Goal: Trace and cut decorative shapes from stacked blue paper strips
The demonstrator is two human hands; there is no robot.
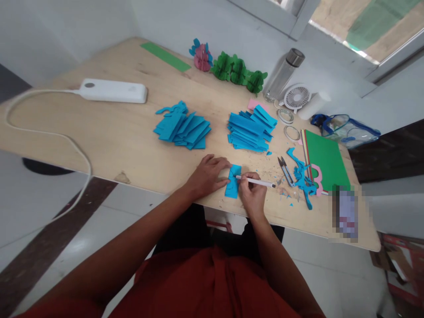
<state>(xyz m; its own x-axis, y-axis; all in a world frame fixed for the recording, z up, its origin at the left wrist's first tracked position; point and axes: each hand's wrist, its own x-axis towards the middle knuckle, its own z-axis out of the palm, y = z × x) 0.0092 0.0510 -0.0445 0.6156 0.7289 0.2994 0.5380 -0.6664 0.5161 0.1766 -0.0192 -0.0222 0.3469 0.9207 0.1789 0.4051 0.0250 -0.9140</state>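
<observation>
A small blue paper piece [233, 190] lies on the table near its front edge, with thin lines on it. My right hand [253, 194] is closed around a white pen [260, 181], whose tip meets the paper. Flat on the table to the left, my left hand [208, 176] has its fingers apart, with fingertips at the paper's left edge. Beyond my hands are two piles of folded blue paper, a left pile [182, 128] and a right pile [250, 130]. Small scissors [285, 171] lie beside curled blue paper scraps [301, 174] to the right.
At the back stand green paper shapes [238, 69], a pink and blue paper figure [202, 57], a bottle [285, 73] and a small fan [297, 97]. Tape rolls [292, 133] and green sheets [326, 159] lie right. A white power strip [112, 90] with a cable lies left.
</observation>
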